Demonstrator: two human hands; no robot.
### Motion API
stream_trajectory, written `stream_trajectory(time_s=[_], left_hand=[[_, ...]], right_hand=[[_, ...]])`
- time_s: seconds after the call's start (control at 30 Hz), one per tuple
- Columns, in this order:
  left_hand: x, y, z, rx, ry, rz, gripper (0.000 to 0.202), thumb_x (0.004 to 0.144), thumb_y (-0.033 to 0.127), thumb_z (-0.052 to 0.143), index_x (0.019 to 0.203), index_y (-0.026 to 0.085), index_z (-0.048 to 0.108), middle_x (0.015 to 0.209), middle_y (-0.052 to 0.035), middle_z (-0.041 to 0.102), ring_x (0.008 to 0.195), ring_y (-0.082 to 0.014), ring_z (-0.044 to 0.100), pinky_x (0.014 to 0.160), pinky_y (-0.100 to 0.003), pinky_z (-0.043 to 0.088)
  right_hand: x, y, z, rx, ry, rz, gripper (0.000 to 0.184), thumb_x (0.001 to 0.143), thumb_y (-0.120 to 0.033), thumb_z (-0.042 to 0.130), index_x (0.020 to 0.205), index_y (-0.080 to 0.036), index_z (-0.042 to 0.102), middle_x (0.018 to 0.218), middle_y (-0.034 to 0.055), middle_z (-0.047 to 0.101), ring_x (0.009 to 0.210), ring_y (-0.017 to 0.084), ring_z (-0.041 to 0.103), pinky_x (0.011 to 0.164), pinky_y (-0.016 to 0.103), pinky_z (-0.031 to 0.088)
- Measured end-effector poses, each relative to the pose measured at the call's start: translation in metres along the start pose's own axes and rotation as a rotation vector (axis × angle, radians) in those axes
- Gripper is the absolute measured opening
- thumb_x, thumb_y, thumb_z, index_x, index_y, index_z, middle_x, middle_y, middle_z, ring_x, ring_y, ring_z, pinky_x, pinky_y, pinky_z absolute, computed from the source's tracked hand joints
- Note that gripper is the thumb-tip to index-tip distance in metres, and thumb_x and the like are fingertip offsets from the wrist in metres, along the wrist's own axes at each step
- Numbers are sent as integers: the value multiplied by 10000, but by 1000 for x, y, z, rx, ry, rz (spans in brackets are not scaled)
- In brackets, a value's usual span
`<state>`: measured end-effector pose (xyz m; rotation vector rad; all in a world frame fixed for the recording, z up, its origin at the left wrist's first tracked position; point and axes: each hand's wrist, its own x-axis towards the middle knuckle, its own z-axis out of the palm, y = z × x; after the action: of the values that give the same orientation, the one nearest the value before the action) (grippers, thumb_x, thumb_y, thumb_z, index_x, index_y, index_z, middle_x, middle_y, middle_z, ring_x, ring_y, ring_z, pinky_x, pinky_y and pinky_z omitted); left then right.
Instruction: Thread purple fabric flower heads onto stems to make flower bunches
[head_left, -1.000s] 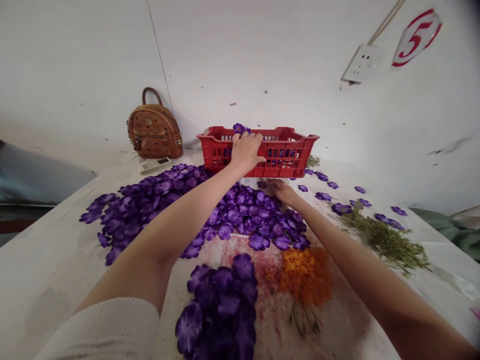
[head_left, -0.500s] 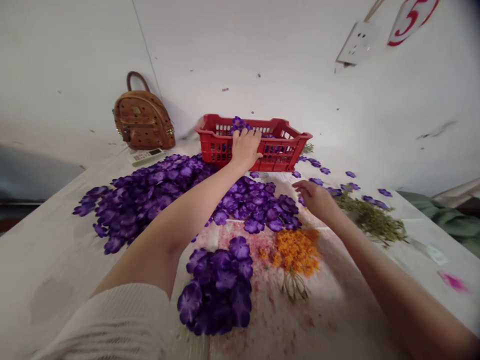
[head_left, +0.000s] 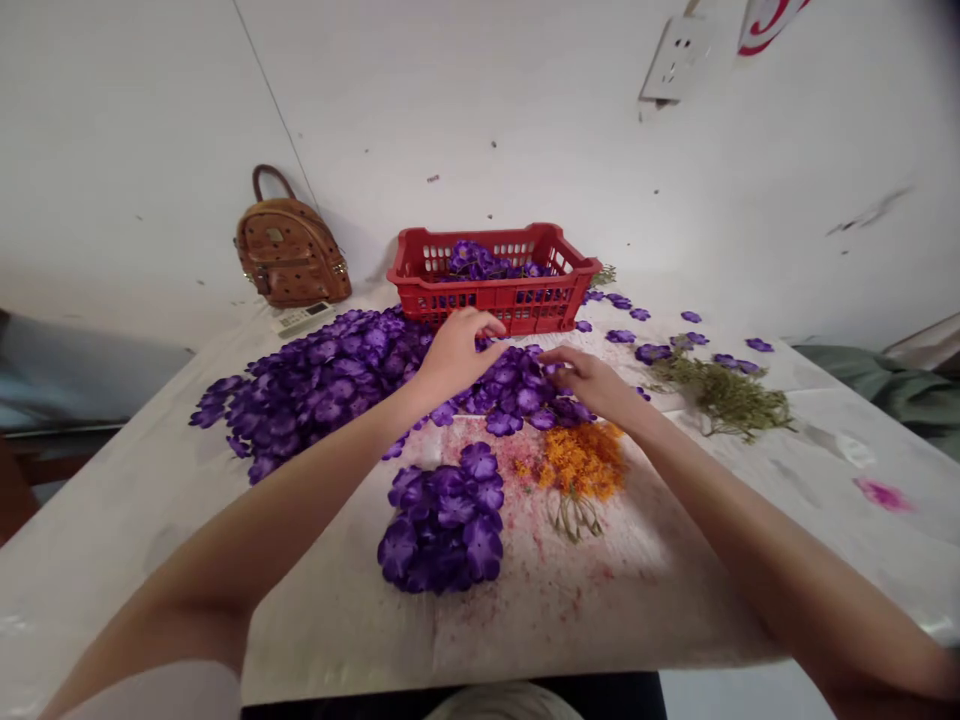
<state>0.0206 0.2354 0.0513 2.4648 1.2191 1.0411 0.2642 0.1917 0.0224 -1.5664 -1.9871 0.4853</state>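
Observation:
My left hand (head_left: pixel 461 352) hovers just in front of the red plastic crate (head_left: pixel 480 298), over the pile of purple flower petals (head_left: pixel 322 385). Its fingers are apart and nothing shows in them. To its right, my right hand (head_left: pixel 589 380) reaches over the right end of the pile with loosely curled, parted fingers, apparently holding nothing. Inside the crate lie purple flowers (head_left: pixel 480 262). Closer to me sits a smaller heap of purple petals (head_left: pixel 444 520). Beside it lies a bunch of orange flowers (head_left: pixel 581 460) with thin pale stems.
A brown backpack (head_left: pixel 292 250) stands at the back left, with a white remote control (head_left: pixel 302 319) before it. Green sprigs (head_left: pixel 724 395) and scattered purple petals lie at the right. A power socket (head_left: pixel 675 60) is on the wall, and green cloth (head_left: pixel 862 390) lies beyond the table's right side.
My left hand has come out from the crate's edge back toward me, over the petal pile. My right hand has moved left, closer to it. The camera view has shifted too.

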Motion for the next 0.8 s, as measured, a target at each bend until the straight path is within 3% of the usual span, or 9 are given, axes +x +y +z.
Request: stream_trajectory(time_s=[0.1,0.17,0.33,0.47,0.6,0.8], left_hand=[[-36,8,-6,-82,-132,-73,148,869,220,709,1017,224,723,1040,-49,739,1026,-216,672,980,-366,528],[-53,7,-14,-98,-152,-144,140,873,192,680,997,222,738,1048,-51,754,1002,-208,687,962,-357,536],[-88,-10,-55,-84,-37,-333,151,898,232,620,954,218,760,1013,-41,795,943,-204,722,871,-320,554],[-122,-24,-79,-36,-4,-420,168,883,253,606,906,223,770,956,-31,810,870,-201,737,783,-292,554],[-141,-25,-79,-21,-33,-449,170,881,271,615,887,233,780,952,-31,814,847,-205,737,780,-305,551],[-136,-8,-66,-74,-89,-379,169,906,260,620,895,238,786,982,-36,808,912,-215,733,823,-321,550]], right_hand=[[-23,-7,-12,-60,180,-66,221,907,-205,520,1059,-209,680,1081,119,716,893,248,666,851,388,511],[-39,-8,-13,-109,158,-101,105,907,-279,588,948,-228,670,918,76,698,777,222,637,757,353,491],[-52,-10,14,-99,71,-152,98,893,-286,628,890,-216,696,846,52,637,733,210,601,710,342,455],[-44,-11,23,32,192,-185,164,908,-278,581,889,-204,726,889,73,620,776,218,602,744,355,482],[-41,-13,17,146,293,-153,199,899,-339,600,916,-213,753,918,81,664,763,214,616,711,351,497],[-34,-25,8,318,330,22,157,868,-354,592,845,-226,681,740,41,703,639,200,631,648,335,503]])
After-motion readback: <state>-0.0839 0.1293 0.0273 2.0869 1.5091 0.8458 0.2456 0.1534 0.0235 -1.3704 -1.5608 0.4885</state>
